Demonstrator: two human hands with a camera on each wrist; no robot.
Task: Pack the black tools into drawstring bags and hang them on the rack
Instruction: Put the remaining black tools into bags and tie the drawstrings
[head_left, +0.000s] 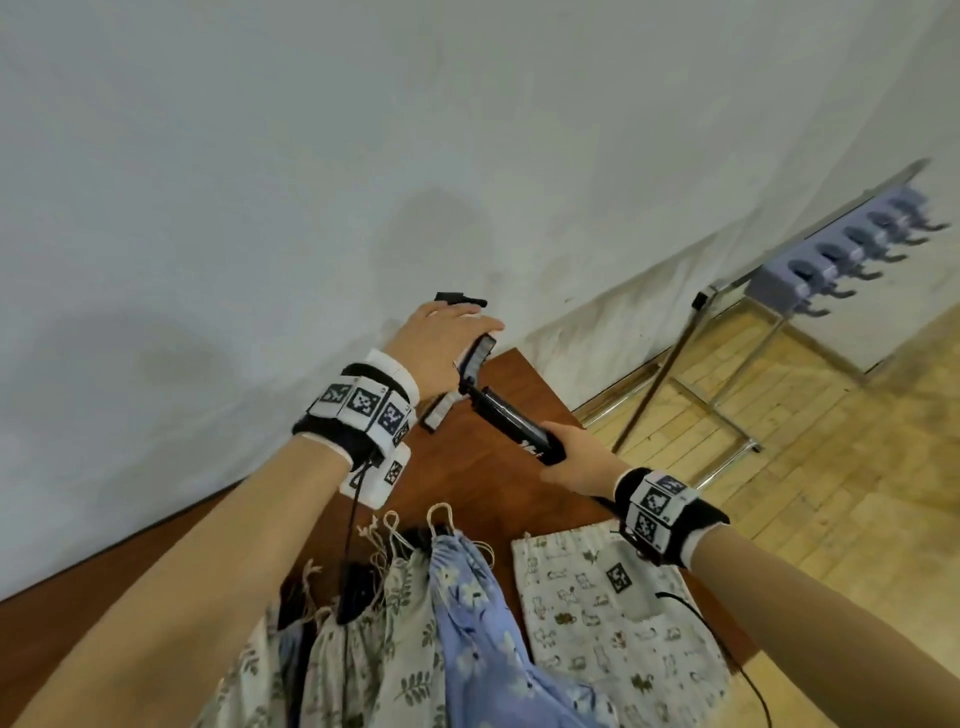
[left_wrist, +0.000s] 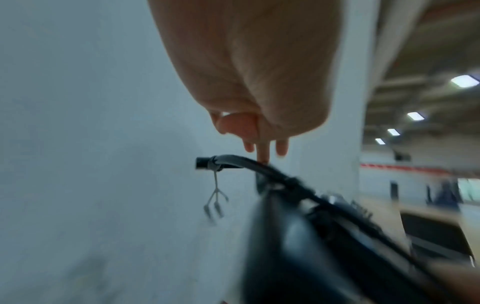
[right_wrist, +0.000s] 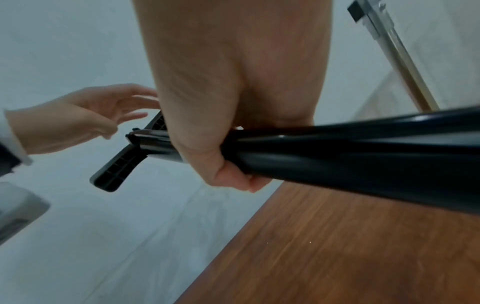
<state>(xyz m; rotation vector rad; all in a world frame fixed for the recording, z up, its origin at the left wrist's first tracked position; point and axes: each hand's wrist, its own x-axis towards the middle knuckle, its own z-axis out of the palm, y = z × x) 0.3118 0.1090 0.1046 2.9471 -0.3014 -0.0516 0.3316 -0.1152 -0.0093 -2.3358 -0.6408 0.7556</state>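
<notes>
Both hands meet mid-frame: right hand (head_left: 571, 457) grips the black tool (head_left: 511, 418) by its handle; left hand (head_left: 441, 343), fingers loosely extended, touches its head above the worktop (head_left: 498, 467).

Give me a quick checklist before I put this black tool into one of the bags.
1. Right hand grips the black tool by its handle: ok.
2. Left hand has hold of the tool's head: not ok; its fingers are straight and only rest at the top.
3. Tool is lifted off the table: ok.
4. An empty bag is ready: ok; the cat-print bag lies flat under the right wrist.
5. That bag's mouth is pulled open: cannot tell.
6. Rack has free hooks: ok; nothing hangs on the hooks in view.
</notes>
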